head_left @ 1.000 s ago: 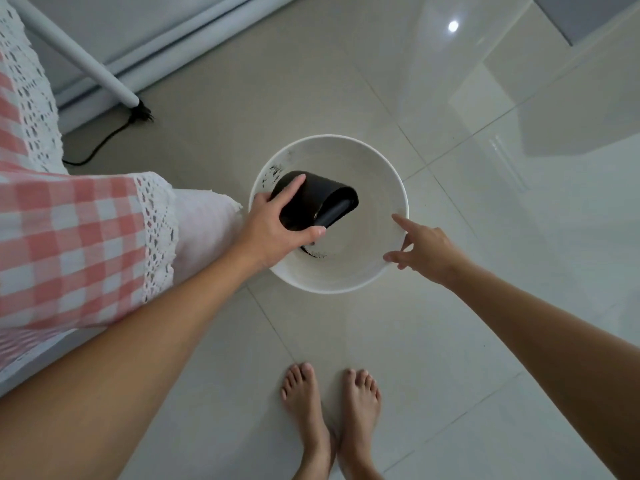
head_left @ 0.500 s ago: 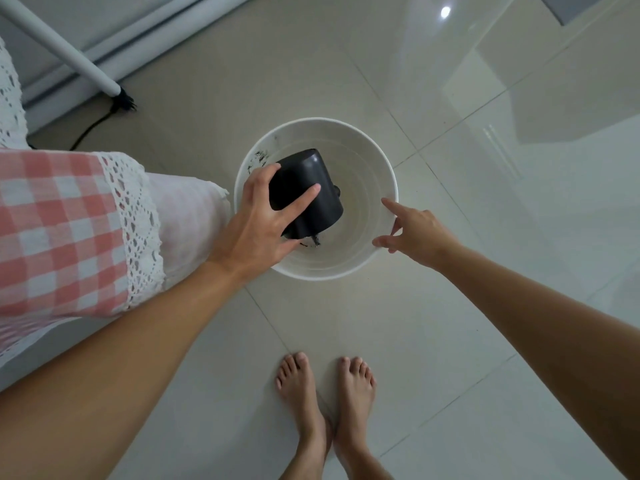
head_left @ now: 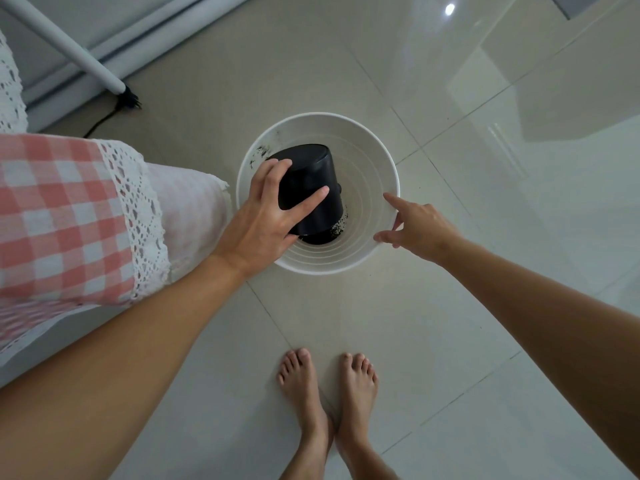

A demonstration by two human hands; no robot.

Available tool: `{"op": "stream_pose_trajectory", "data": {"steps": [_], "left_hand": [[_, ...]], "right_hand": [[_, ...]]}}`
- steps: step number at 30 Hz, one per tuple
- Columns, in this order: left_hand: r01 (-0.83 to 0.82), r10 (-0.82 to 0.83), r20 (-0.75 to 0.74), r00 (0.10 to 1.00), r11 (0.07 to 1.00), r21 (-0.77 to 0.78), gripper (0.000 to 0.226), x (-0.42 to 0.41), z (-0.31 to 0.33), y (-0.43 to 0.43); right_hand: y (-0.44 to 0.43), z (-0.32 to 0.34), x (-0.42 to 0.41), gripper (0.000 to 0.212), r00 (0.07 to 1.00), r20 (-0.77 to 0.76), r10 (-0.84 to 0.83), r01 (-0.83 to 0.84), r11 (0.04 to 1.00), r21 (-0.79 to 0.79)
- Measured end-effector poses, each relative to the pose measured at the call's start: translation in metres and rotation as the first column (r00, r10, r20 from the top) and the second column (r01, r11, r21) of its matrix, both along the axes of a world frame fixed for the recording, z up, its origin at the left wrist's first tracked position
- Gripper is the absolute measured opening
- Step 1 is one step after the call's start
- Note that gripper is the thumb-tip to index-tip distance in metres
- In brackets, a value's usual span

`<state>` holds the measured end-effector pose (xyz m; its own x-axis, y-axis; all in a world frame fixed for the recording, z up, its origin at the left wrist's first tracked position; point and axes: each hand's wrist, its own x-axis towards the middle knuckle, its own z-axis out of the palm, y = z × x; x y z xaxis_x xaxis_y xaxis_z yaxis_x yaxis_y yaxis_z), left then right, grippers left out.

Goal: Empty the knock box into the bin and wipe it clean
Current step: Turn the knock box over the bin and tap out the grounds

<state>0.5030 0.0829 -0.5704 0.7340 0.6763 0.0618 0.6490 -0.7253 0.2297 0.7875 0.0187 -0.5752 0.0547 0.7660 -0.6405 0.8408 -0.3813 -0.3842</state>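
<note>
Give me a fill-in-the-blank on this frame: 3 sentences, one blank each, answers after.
1. The left hand holds the black knock box turned ____ over the bin.
2. The right hand touches the bin's ____.
3. Dark coffee grounds show inside the bin, whose colour is ____.

Answers: upside down; rim; white

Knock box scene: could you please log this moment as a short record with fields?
knock box: black, upturned, mouth down inside the bin
left hand: grips the knock box's side
right hand: fingers on the bin rim, holding nothing
bin: white, round, on the tiled floor
grounds: dark specks at the box's mouth and on the bin wall
wiping: not yet begun
</note>
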Motion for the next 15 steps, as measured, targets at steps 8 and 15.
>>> {"op": "stream_pose_trajectory", "data": {"steps": [8,15], "left_hand": [[0.009,-0.009,-0.003,1.0,0.999,0.034,0.079,0.005,0.013,0.001],[0.006,-0.006,-0.025,1.0,1.0,0.012,0.079,0.006,0.018,-0.002]], "right_hand": [[-0.001,0.007,-0.004,0.087,1.0,0.022,0.019,-0.018,1.0,-0.011],[-0.001,0.006,-0.005,0.086,0.999,0.045,0.029,-0.029,1.0,-0.006]]}}
